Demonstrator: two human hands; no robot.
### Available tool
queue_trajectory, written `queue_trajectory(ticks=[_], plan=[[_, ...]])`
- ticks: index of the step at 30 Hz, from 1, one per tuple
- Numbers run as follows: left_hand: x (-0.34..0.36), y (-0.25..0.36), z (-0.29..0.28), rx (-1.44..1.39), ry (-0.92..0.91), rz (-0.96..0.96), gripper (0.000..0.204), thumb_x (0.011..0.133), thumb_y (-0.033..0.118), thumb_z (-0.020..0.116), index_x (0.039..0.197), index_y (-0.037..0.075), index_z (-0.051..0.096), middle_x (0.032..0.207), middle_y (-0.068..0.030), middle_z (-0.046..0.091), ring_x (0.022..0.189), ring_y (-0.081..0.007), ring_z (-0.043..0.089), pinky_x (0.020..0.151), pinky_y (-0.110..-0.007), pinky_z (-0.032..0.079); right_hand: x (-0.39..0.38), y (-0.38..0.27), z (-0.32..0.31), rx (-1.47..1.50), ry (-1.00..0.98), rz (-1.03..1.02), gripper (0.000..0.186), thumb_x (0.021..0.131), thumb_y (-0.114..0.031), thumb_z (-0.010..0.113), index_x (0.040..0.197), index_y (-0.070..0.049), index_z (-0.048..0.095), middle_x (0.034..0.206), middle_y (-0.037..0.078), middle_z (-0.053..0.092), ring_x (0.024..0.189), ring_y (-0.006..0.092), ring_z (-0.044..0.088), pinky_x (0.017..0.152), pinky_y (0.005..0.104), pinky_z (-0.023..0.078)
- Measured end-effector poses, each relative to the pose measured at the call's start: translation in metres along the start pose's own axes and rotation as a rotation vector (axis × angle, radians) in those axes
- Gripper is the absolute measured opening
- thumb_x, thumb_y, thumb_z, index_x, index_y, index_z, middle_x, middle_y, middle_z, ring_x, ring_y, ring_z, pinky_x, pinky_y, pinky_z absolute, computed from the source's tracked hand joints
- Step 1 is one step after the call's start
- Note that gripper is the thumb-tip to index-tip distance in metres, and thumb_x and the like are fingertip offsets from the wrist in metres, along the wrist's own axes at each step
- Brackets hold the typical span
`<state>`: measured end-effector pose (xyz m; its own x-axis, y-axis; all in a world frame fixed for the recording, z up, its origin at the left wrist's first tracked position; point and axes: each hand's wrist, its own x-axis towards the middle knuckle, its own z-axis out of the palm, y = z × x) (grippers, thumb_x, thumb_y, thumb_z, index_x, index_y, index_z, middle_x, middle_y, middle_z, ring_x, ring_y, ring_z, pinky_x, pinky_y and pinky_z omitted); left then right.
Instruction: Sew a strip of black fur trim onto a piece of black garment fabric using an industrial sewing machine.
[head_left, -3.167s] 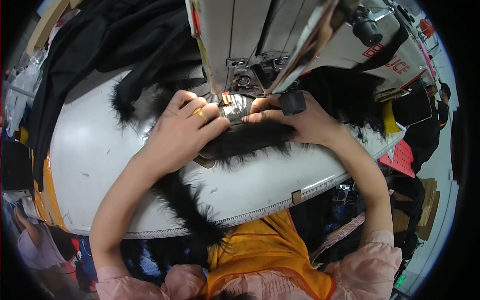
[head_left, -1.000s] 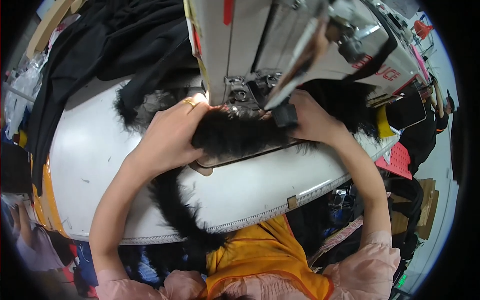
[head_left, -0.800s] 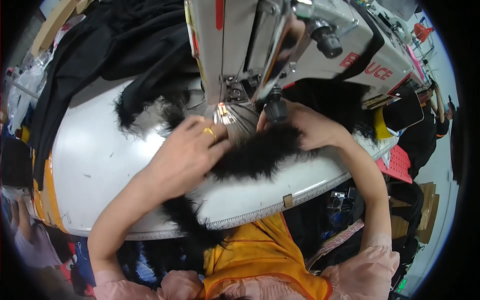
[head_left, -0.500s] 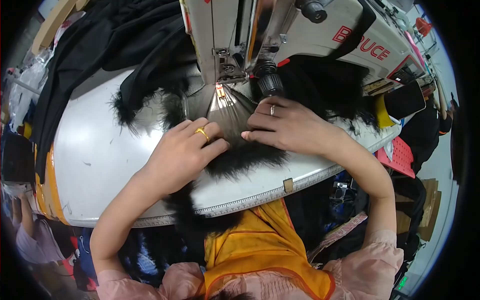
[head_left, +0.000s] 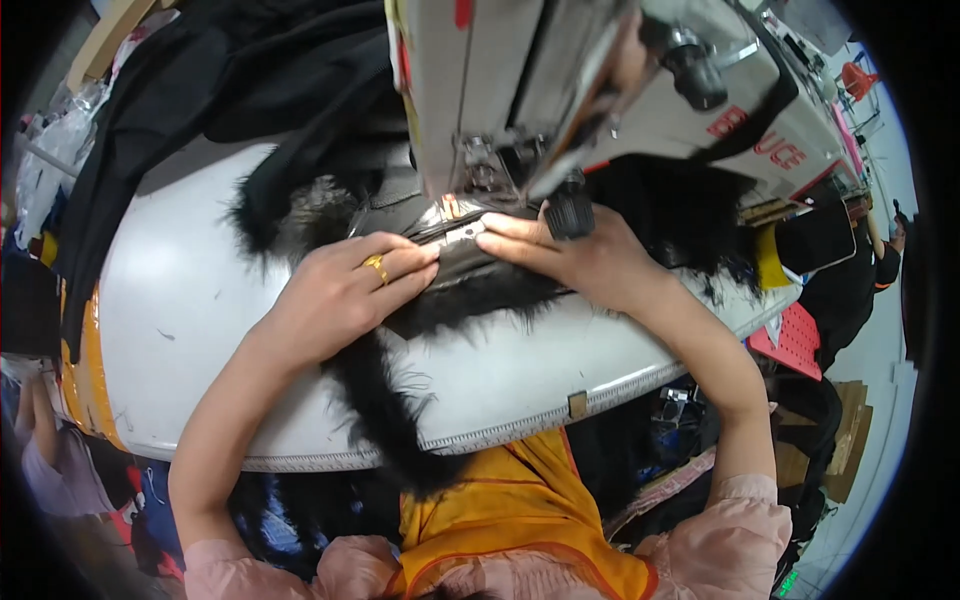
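A sewing machine (head_left: 445, 110) stands over the white table, its lamp lighting the spot under the presser foot. Just in front of that spot lies dark, thin fabric (head_left: 465, 265) edged with black fur trim (head_left: 470, 310). My left hand (head_left: 345, 290), a gold ring on one finger, pinches the fabric's left part. From the other side my right hand (head_left: 590, 260) has its fingertips closed on the fabric close to the needle; a black knob of the machine hides part of this hand. Between the fingertips the fabric is folded into a narrow ridge. A fur strip hangs over the table's front edge.
A measuring tape (head_left: 500, 432) runs along the front edge of the white table (head_left: 200, 330). Black cloth (head_left: 200, 60) is heaped at the far left, more fur-trimmed cloth (head_left: 670, 205) right of the machine. A pink perforated tray (head_left: 790, 340) sits at the right.
Both hands have moved closer to the needle, the right one inward. The fabric, spread flat before, is now gathered into a fold between the fingertips. The view has shifted slightly.
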<state>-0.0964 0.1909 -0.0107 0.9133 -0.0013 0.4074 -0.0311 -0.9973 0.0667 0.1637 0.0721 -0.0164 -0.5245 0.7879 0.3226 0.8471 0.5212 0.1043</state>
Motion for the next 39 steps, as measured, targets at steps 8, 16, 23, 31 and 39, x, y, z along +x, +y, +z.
queue_trajectory(ticks=[8, 16, 23, 31, 39], plan=[[0.014, -0.026, 0.009, 0.15, 0.04, -0.004, 0.029, 0.076, 0.01, 0.058, 0.104, 0.012, 0.067, 0.103, -0.0024, 0.066, 0.09, -0.0181, 0.064, 0.074, -0.027, 0.052, 0.006, 0.018, -0.005, -0.081, 0.057, 0.098, 0.015, 0.072, -0.011, 0.059, 0.086, -0.013, 0.064, 0.086, -0.003, 0.057, 0.082, 0.0157, 0.057, 0.076, 0.0285, 0.05], [0.014, -0.023, 0.01, 0.142, 0.033, -0.075, 0.028, 0.074, 0.009, 0.06, 0.1, 0.01, 0.068, 0.104, -0.0033, 0.067, 0.087, -0.0192, 0.064, 0.068, -0.028, 0.052, 0.018, 0.022, 0.01, -0.008, 0.179, 0.14, 0.012, 0.068, -0.008, 0.058, 0.079, -0.013, 0.061, 0.082, -0.002, 0.058, 0.08, 0.017, 0.058, 0.073, 0.0294, 0.05], [0.015, -0.016, 0.012, 0.174, 0.008, -0.106, 0.034, 0.078, 0.009, 0.055, 0.11, 0.007, 0.063, 0.107, -0.005, 0.066, 0.094, -0.0188, 0.062, 0.081, -0.029, 0.047, 0.015, 0.022, 0.012, -0.088, 0.191, 0.178, 0.003, 0.065, -0.007, 0.061, 0.066, -0.009, 0.062, 0.07, 0.004, 0.059, 0.074, 0.0216, 0.061, 0.071, 0.0329, 0.05], [0.016, -0.015, 0.015, 0.227, 0.033, -0.099, 0.032, 0.081, 0.009, 0.051, 0.11, 0.01, 0.063, 0.115, -0.0026, 0.062, 0.099, -0.0179, 0.06, 0.086, -0.029, 0.044, 0.007, 0.023, 0.019, -0.121, 0.196, 0.235, 0.005, 0.069, -0.006, 0.061, 0.072, -0.008, 0.063, 0.078, 0.006, 0.062, 0.08, 0.0236, 0.061, 0.073, 0.0343, 0.05], [0.005, -0.034, 0.001, -0.18, -0.016, -0.012, 0.031, 0.071, -0.003, 0.06, 0.098, 0.01, 0.063, 0.106, -0.0019, 0.066, 0.102, -0.0199, 0.059, 0.094, -0.037, 0.043, 0.007, 0.041, -0.014, 0.136, -0.086, 0.069, 0.025, 0.065, -0.003, 0.064, 0.089, -0.01, 0.066, 0.104, 0.005, 0.063, 0.101, 0.0268, 0.058, 0.09, 0.0369, 0.046]])
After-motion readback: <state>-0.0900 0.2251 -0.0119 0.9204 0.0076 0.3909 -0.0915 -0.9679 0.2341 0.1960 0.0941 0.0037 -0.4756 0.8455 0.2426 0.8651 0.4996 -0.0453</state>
